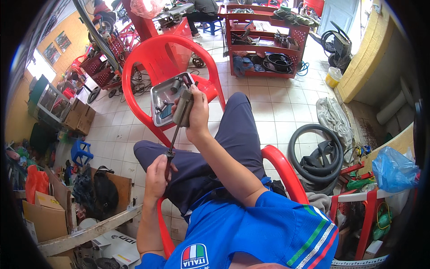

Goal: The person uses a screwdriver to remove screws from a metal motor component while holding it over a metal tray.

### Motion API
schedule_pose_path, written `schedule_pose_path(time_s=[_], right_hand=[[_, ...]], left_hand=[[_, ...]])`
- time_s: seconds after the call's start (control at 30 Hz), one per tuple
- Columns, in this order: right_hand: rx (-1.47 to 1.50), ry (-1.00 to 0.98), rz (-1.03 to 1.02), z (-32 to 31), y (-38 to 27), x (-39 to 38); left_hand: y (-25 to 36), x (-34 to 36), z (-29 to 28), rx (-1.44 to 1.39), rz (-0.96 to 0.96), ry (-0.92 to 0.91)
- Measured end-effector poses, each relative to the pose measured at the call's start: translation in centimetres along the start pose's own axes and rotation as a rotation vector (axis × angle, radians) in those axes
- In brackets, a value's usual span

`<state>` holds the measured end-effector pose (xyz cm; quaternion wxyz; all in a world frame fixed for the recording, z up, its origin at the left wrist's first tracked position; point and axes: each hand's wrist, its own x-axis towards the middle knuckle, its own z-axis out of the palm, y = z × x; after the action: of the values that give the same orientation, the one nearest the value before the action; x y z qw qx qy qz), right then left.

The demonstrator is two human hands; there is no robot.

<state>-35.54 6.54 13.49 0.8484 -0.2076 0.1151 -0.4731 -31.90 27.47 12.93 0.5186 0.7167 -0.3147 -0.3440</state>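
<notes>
My left hand (156, 176) is closed round the dark handle of a long screwdriver (177, 134). Its shaft slants up and away to a grey metal part (183, 106), which my right hand (198, 115) grips from the right side. The shaft meets the part, but how its tip sits there is too small to make out. Just beyond, a shiny metal tray (157, 99) rests on the seat of a red plastic chair (127, 85). In it lie a small metal cylinder (176, 86) and a blue piece (166, 112).
A red tool cart (264, 49) with loaded shelves stands ahead. Black tyres or tubes (293, 154) lie on the tiled floor at right. A blue stool (81, 152) and cardboard boxes (45, 215) are at left. Another person (204, 20) sits far ahead.
</notes>
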Motion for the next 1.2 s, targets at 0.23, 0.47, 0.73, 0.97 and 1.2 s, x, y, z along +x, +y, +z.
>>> schedule_pose_path(time_s=[0.23, 0.47, 0.73, 0.97, 1.2], right_hand=[[0.045, -0.023, -0.023, -0.5, -0.9, 0.7], [0.033, -0.02, -0.012, -0.6, 0.0, 0.6], [0.011, 0.016, -0.016, -0.4, -0.2, 0.5], [0.044, 0.008, -0.021, -0.7, -0.7, 0.7], [0.019, 0.036, -0.016, -0.1, 0.0, 0.1]], left_hand=[[-0.1, -0.6, 0.8, 0.042, 0.141, 0.029], [0.9, -0.6, 1.6, 0.127, 0.344, 0.379], [0.4, -0.7, -0.5, -0.228, -0.016, -0.158], [-0.4, -0.8, 1.2, 0.101, 0.187, 0.146], [0.0, -0.1, 0.2, 0.026, 0.35, 0.391]])
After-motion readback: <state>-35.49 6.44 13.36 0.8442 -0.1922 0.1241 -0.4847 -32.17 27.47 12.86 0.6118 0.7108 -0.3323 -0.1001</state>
